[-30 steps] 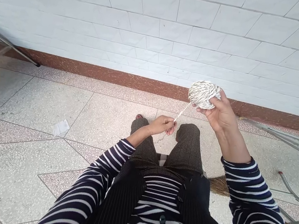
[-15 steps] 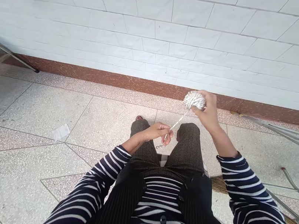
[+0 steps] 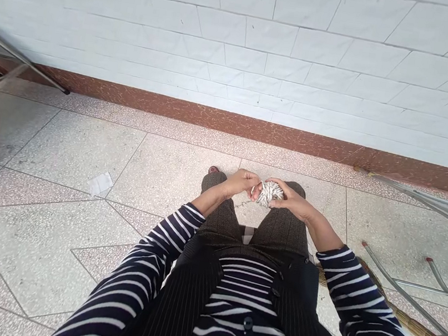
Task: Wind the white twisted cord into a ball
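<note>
Above my knees, my right hand curls around a ball of white twisted cord. My left hand meets the ball's left side, its fingers pinching the cord close to where it leaves the ball. A thin loose end dangles under my left fingers. The exact spot where the left fingers grip the cord is partly hidden.
A white tiled wall with a brown skirting stands ahead. Metal legs are at the left, and metal frames and a broom at the right. White paper lies on the floor.
My right hand has brought the cord ball down and left against my left hand. The stretch of cord that ran between the hands is now hardly visible. The view has shifted slightly.
</note>
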### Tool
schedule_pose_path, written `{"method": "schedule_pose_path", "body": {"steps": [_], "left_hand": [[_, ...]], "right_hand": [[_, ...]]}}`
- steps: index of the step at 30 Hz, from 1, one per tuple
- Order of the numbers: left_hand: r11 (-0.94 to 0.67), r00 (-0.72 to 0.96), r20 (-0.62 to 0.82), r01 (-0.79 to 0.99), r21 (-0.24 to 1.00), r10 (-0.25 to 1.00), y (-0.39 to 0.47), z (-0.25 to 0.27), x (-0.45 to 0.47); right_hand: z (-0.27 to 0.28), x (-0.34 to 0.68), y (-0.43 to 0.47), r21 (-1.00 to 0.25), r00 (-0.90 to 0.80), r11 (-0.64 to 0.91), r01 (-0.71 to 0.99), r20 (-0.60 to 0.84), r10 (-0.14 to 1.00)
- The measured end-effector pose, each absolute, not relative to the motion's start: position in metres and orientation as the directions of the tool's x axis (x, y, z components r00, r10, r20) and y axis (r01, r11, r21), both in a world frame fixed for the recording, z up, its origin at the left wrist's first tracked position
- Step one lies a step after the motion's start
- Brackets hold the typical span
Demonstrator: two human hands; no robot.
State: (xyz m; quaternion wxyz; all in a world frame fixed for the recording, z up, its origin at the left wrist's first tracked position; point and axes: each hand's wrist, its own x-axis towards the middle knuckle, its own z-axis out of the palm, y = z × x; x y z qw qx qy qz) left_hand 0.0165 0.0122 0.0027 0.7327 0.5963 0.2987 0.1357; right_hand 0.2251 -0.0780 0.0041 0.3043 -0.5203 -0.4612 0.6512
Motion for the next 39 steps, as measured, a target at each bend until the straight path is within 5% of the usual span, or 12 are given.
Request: {"method": "schedule_pose_path", "body": {"steps": [6,14,19,32,39], "left_hand": [[0.163,0.804,-0.338,0.296,0.941,0.489,0.016,0.000,0.019],[-0.064,0.832,-0.178,0.248,0.967,0.526,0.032,-0.005,0.016],[-0.006,0.799,-0.182,0.226,0.974,0.573,0.031,-0.023,0.021],[-0.056,0.704,-0.216,0.341,0.939,0.676,0.028,-0.074,0.008],[0.263,0.648,-0.457,0.378,0.887,0.609,0.005,-0.105,0.008]], "right_hand": [[-0.015,0.214,-0.085,-0.867,-0.145,-0.491,0.082,-0.498,0.855],[-0.014,0.226,-0.099,-0.838,-0.275,-0.520,-0.166,-0.467,0.841],[-0.004,0.225,-0.101,-0.803,-0.210,-0.457,-0.383,-0.405,0.890],[0.042,0.230,-0.108,-0.879,-0.046,-0.223,-0.421,-0.225,0.973],[0.058,0.247,-0.105,-0.949,0.099,-0.144,-0.279,-0.178,0.979]]}}
